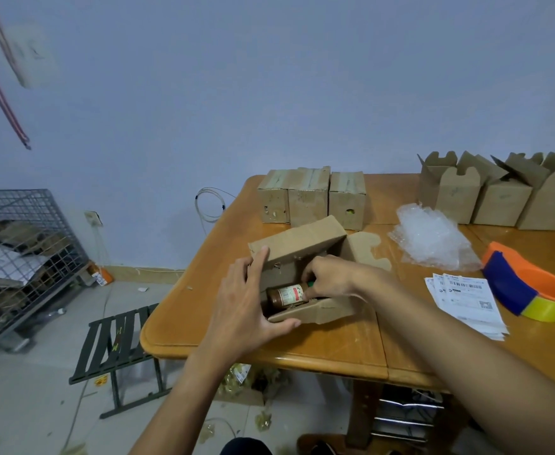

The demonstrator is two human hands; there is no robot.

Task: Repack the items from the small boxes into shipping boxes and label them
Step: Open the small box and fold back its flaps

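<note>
We brace the box (302, 238) flaps apart w/ L hand (243, 310), fingers spread. That lets R hand (330, 277) pinch the bottle (286, 295) inside.

Shipping labels (466, 300) on the bench (335, 339): barcodes and a QR square visible, print too small to read. Bottle (286, 295) label likewise illegible.

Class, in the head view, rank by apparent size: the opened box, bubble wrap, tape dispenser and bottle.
Opened box
Then bubble wrap and tape dispenser, too alike to separate
Bottle smallest, though partly covered by the right hand
</note>
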